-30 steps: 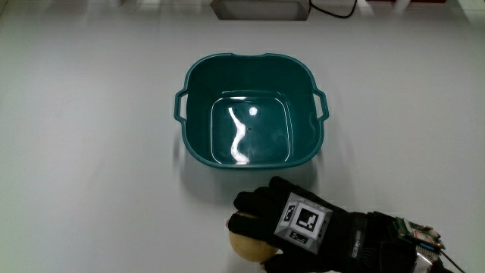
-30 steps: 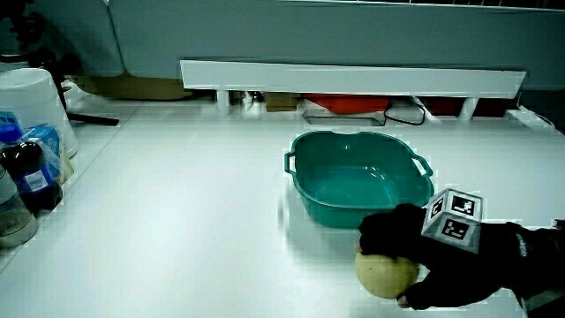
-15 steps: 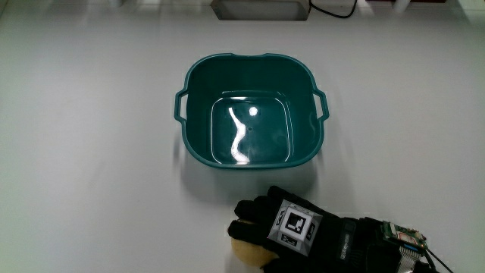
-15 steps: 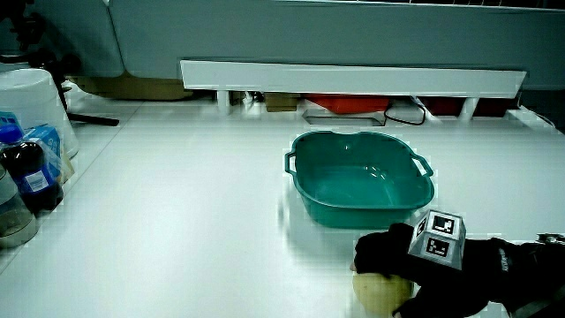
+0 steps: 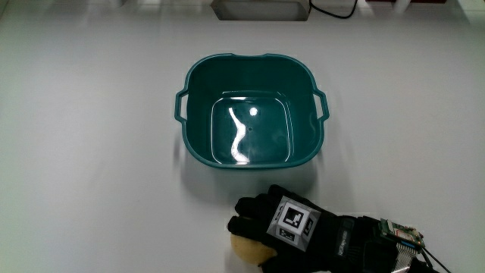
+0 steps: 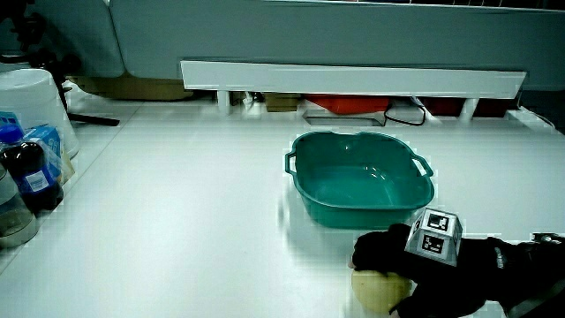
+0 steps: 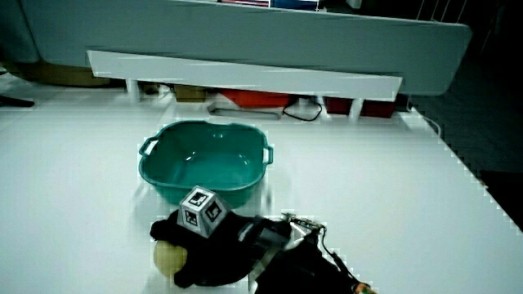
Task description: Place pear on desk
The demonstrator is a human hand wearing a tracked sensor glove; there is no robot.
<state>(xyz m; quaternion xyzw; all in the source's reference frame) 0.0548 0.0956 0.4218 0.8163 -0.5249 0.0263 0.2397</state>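
A pale yellow pear [image 5: 243, 249] lies low on the white table, nearer to the person than the teal basin [image 5: 198, 70]. The gloved hand [image 5: 279, 227] covers it from above, fingers curled around it, with the patterned cube on its back. In both side views the pear [image 6: 374, 291] [image 7: 167, 258] shows under the hand [image 6: 413, 261] [image 7: 206, 242], down at the tabletop. The basin [image 6: 305, 146] [image 7: 157, 144] holds nothing. Most of the pear is hidden by the glove.
A dark bottle [image 6: 29, 177], a blue packet [image 6: 46, 141] and a white tub [image 6: 32, 99] stand at the table's edge. A low white partition [image 6: 351, 79] runs along the table, with a grey box [image 5: 260, 8] and a cable [image 5: 333, 12] near it.
The hand with the pear has come down a little and nearer to the person over the last second. The basin has not moved.
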